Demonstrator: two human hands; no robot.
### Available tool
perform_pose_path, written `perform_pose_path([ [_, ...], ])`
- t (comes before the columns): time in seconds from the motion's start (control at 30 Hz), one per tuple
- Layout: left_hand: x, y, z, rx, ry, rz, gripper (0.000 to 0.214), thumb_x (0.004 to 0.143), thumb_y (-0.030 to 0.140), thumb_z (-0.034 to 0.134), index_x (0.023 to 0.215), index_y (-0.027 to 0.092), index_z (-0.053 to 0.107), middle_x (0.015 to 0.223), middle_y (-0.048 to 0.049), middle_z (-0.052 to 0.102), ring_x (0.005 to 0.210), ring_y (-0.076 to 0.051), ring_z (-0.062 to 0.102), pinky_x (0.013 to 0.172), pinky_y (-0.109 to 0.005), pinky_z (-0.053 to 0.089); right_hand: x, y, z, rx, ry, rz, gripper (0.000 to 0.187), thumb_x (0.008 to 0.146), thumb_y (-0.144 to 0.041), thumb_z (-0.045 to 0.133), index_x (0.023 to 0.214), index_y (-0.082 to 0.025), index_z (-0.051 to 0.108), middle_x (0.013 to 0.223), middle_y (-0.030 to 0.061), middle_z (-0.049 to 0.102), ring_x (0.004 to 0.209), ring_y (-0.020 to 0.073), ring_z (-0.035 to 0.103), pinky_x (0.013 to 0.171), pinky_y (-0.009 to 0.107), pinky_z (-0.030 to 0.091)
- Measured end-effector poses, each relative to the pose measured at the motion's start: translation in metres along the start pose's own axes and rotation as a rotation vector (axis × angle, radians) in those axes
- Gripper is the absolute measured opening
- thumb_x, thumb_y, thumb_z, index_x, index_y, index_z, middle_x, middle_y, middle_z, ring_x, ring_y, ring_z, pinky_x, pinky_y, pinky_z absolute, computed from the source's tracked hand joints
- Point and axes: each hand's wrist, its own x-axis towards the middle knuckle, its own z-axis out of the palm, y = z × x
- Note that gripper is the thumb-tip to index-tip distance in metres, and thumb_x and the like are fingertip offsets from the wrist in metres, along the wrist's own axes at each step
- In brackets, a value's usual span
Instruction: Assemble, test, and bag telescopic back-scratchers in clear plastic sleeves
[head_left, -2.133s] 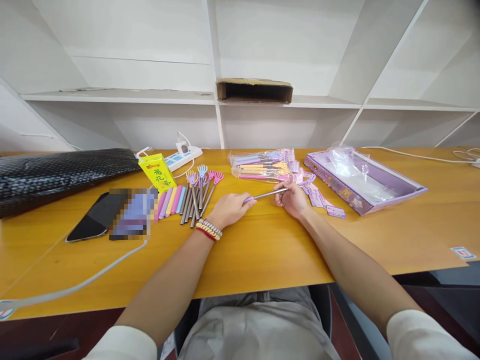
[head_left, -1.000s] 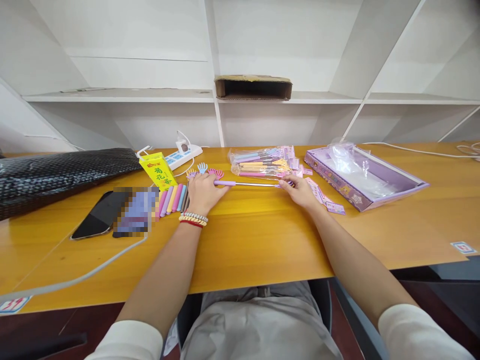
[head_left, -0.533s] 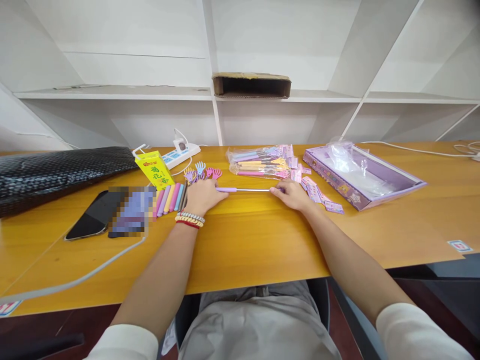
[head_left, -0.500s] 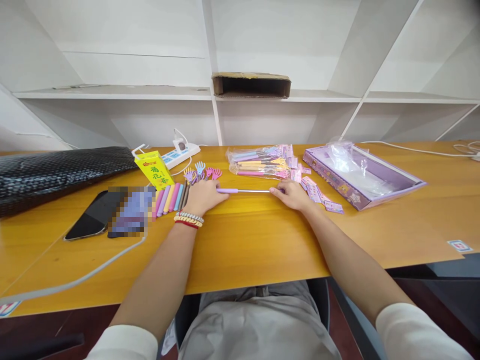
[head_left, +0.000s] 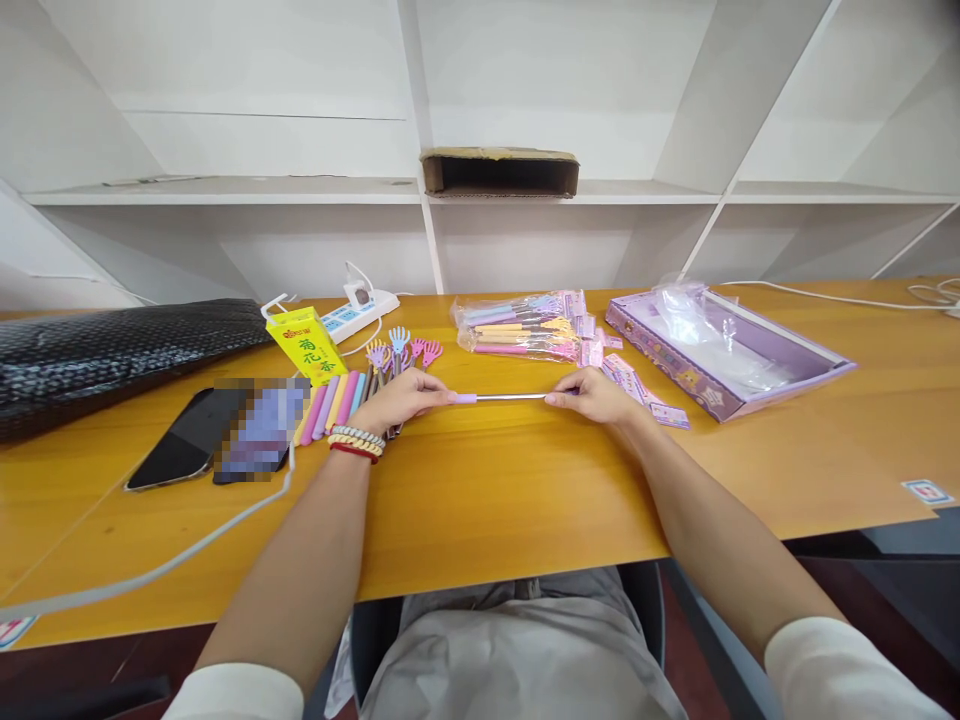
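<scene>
Between my two hands a back scratcher with a purple handle (head_left: 466, 399) and a thin metal rod (head_left: 511, 397) lies level above the table. My left hand (head_left: 401, 400) pinches the end of the handle between thumb and fingers. Closed on the far end of the rod is my right hand (head_left: 596, 395), which hides the head. Beside and partly behind my left hand, several back scratchers with coloured handles (head_left: 346, 397) and hand-shaped heads (head_left: 399, 340) lie in a row. Past my right hand are purple printed cards (head_left: 628, 378).
Bagged back scratchers (head_left: 521, 325) lie at the back, left of an open purple box (head_left: 694, 385) with clear plastic inside. On the left are a yellow drink carton (head_left: 306, 345), a power strip (head_left: 360, 315), a phone (head_left: 176, 435), a cable (head_left: 187, 555) and a black wrapped bundle (head_left: 127, 355).
My left hand has slid left to the handle's end, its grip now a pinch. My right hand has shifted slightly and its fingers have straightened around the rod's end.
</scene>
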Motion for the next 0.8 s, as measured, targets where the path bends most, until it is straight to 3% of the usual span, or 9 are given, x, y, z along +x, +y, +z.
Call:
perform_pose_path([
  [0.17,-0.002,0.016,0.010,0.112,0.047,0.117,0.044,0.072,0.054,0.057,0.076,0.013,0.071,0.057,0.0013,0.054,0.051,-0.007,0.037,0.045,-0.021,0.024,-0.001,-0.013,0.008,0.033,-0.066,-0.006,0.046,0.077,-0.052,0.052,0.052,-0.015,0.043,0.052,-0.0043,0.026,0.050,0.0071,0.022,0.046,0.024,0.019],
  [0.33,-0.003,0.032,0.031,0.263,0.086,0.258,0.045,0.078,0.052,0.050,0.072,0.012,0.071,0.050,0.0019,0.051,0.048,-0.006,0.033,0.046,-0.022,0.023,-0.002,-0.029,0.023,0.077,-0.071,-0.025,0.047,0.079,-0.052,0.050,0.052,-0.016,0.034,0.054,-0.0045,0.020,0.051,0.0067,0.019,0.046,0.024,0.015],
  [0.57,-0.004,0.036,0.049,0.397,0.183,0.373,0.040,0.083,0.046,0.045,0.073,0.016,0.070,0.052,-0.0006,0.055,0.047,-0.008,0.038,0.050,-0.023,0.026,-0.003,-0.038,0.028,0.033,-0.026,-0.038,0.045,0.080,-0.051,0.049,0.053,-0.015,0.042,0.053,-0.0042,0.024,0.050,0.0071,0.021,0.046,0.024,0.018],
  [0.8,0.001,0.034,0.049,0.578,0.136,0.317,0.046,0.085,0.051,0.038,0.072,0.018,0.067,0.064,-0.0050,0.063,0.058,-0.013,0.051,0.057,-0.025,0.031,-0.001,-0.034,0.031,-0.146,0.000,-0.085,0.040,0.081,-0.046,0.049,0.058,-0.015,0.058,0.050,-0.0025,0.039,0.050,0.0081,0.030,0.049,0.022,0.024],
])
